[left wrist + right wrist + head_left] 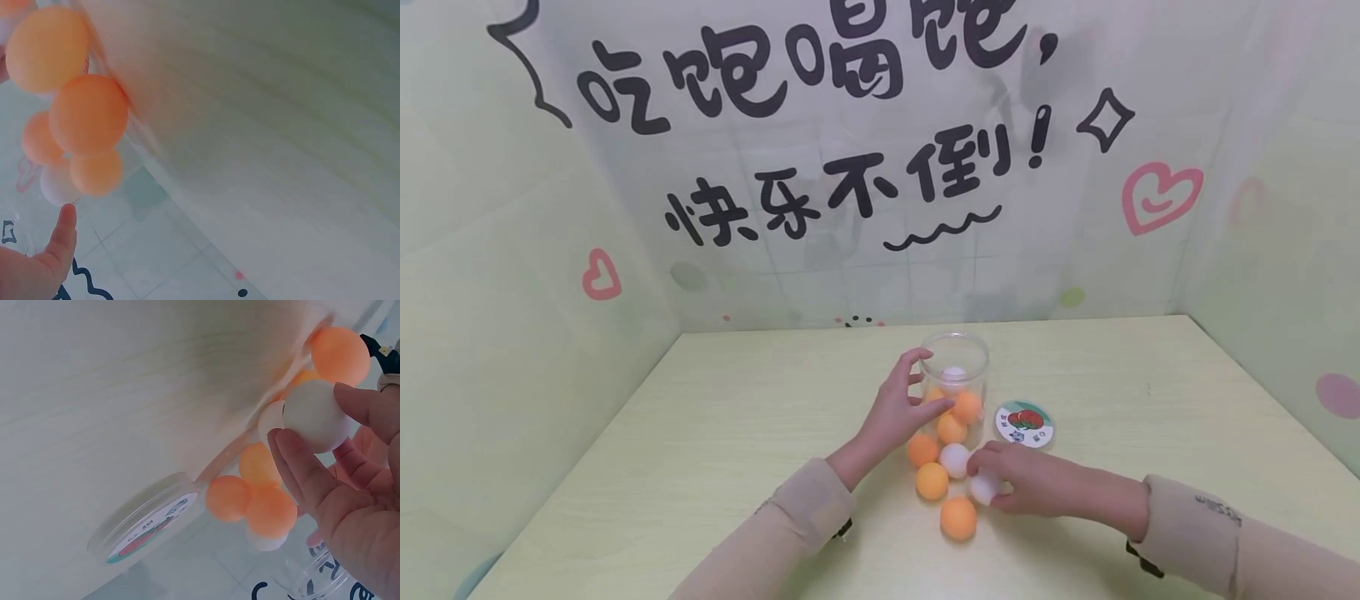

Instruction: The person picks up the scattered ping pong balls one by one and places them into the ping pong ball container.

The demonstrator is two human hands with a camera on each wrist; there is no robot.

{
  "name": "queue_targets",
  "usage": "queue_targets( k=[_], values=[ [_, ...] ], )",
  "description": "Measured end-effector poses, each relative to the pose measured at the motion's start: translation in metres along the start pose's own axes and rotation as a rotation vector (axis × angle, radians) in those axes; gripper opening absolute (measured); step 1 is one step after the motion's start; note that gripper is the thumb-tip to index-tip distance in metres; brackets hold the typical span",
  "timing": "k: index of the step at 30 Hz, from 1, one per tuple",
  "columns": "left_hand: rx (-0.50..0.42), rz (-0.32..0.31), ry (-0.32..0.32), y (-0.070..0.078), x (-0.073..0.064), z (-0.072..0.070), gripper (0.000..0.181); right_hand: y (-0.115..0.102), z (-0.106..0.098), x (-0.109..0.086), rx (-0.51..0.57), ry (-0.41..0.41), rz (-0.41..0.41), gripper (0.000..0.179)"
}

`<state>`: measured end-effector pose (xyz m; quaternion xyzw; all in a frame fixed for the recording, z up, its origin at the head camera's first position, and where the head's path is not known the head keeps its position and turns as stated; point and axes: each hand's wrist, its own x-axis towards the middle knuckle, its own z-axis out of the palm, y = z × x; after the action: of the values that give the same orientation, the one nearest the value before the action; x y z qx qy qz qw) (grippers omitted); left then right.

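Note:
A clear plastic jar (pixel 955 346) stands upright, with white and orange ping-pong balls inside. My left hand (pixel 898 404) holds the jar from its left side, the thumb across the front and the fingers around the back. In the head view, my right hand (pixel 1037 482) is in front of the jar, to the right. Between thumb and fingers it pinches a white ping-pong ball (pixel 315 415), which shows well in the right wrist view. Next to that ball on the table are another white ball (pixel 955 460) and orange balls (pixel 958 518) in a loose group.
A round lid (pixel 1025 423) with a printed picture lies on the table (pixel 760 408) just right of the jar. Behind the table hangs a pale backdrop (pixel 850 275) with black lettering, and further sheets close off both sides.

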<state>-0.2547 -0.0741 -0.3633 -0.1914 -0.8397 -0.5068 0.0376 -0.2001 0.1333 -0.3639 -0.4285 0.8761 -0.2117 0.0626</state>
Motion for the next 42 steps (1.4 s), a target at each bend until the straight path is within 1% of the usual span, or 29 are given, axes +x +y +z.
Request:
queue_targets(
  k=[2,7,12,16,19,22,25,29,33,40,42],
  values=[
    [-0.005,-0.004,0.001,0.000,0.000,0.000,0.063,0.001,-0.002,-0.001,0.003,0.006,-0.003,0.030],
    [-0.015,-0.009,0.002,-0.001,0.000,0.000,0.063,0.002,-0.008,-0.003,-0.012,0.015,0.018,0.029],
    [0.001,-0.003,-0.001,-0.001,0.000,0.000,0.063,0.002,-0.020,-0.006,-0.046,0.025,0.027,0.028],
    [0.002,-0.007,-0.004,0.000,0.000,0.000,0.063,0.002,-0.032,-0.010,-0.083,0.051,0.026,0.027],
    [-0.007,-0.018,-0.004,0.001,0.000,0.000,0.063,0.002,-0.041,-0.013,-0.075,0.059,0.032,0.026],
    [-0.013,-0.022,-0.002,0.002,0.000,0.000,0.063,0.003,-0.047,-0.014,-0.044,0.053,0.040,0.025],
    [-0.014,-0.021,-0.002,0.002,0.000,0.000,0.063,0.004,-0.052,-0.016,-0.044,0.054,0.044,0.025],
    [-0.019,-0.019,-0.003,0.003,0.001,0.000,0.063,0.004,-0.060,-0.016,-0.076,0.070,0.065,0.027],
    [-0.018,-0.016,-0.004,0.003,0.001,0.000,0.063,0.001,-0.071,-0.016,-0.086,0.081,0.083,0.028],
    [-0.017,-0.006,-0.004,0.000,0.001,0.001,0.063,-0.006,-0.089,-0.012,-0.081,0.059,0.145,0.031],
    [-0.015,-0.003,-0.004,-0.001,0.001,0.001,0.063,-0.007,-0.094,-0.011,-0.077,0.063,0.150,0.031]
  ],
)
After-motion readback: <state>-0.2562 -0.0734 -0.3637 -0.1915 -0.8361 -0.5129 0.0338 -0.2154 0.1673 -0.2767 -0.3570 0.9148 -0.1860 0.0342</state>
